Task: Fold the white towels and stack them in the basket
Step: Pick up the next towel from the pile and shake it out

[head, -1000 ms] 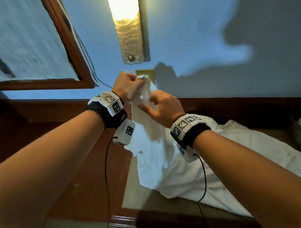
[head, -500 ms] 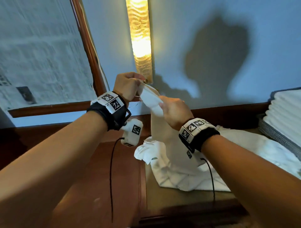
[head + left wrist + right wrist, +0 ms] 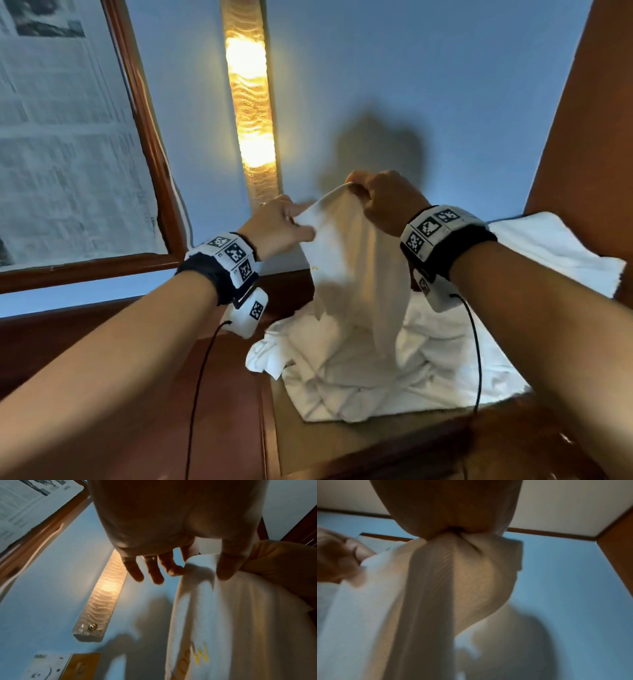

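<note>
Blue wall (image 3: 445, 85) | towel (image 3: 352, 274) pinched between left hand (image 3: 277, 226), right hand (image 3: 383, 202)

Head view: from above and behind both forearms, facing forward and down.
Left wrist view: close under the left hand (image 3: 171, 524), facing the wall lamp (image 3: 101, 600).
Right wrist view: close under the right hand (image 3: 450, 507).
Shared: held towel (image 3: 352, 260).
</note>
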`<action>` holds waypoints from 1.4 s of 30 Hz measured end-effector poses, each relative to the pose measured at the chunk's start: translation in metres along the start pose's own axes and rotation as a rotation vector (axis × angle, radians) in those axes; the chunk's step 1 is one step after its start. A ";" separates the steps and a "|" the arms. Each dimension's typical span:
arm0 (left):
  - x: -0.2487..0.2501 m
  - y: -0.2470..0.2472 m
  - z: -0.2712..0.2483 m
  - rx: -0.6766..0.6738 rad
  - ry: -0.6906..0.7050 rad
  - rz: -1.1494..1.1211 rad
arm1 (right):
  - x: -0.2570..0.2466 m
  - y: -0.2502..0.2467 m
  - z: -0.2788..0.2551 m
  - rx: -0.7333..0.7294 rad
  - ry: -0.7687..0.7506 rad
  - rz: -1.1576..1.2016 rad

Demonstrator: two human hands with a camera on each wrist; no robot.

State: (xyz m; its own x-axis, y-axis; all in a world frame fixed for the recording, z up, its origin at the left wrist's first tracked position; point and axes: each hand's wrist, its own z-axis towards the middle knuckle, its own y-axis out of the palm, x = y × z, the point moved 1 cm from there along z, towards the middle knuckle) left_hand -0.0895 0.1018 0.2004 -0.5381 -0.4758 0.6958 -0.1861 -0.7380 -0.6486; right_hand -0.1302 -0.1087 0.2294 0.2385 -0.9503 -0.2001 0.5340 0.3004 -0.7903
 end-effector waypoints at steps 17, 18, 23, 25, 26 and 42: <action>0.016 0.052 0.049 0.080 0.129 -0.006 | 0.098 -0.053 -0.037 -0.272 0.138 -0.469; 0.021 0.052 0.052 0.068 0.123 0.037 | 0.106 -0.053 -0.037 -0.283 0.170 -0.462; 0.033 0.084 0.066 -0.031 0.104 0.159 | 0.096 -0.048 -0.008 -0.172 0.086 -0.333; 0.039 0.101 0.070 -0.021 0.120 0.091 | 0.082 -0.043 0.007 -0.134 -0.002 -0.300; 0.040 0.105 0.073 0.029 0.125 0.077 | 0.078 -0.040 0.014 -0.129 -0.032 -0.296; -0.004 0.023 0.042 0.356 -0.120 0.290 | 0.091 0.063 0.066 0.073 -0.021 0.763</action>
State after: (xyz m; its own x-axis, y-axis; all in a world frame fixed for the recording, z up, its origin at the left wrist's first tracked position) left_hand -0.0566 0.0664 0.1953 -0.4237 -0.7230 0.5456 0.2623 -0.6745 -0.6901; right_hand -0.0214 -0.1709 0.1998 0.5781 -0.4754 -0.6632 0.2671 0.8782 -0.3968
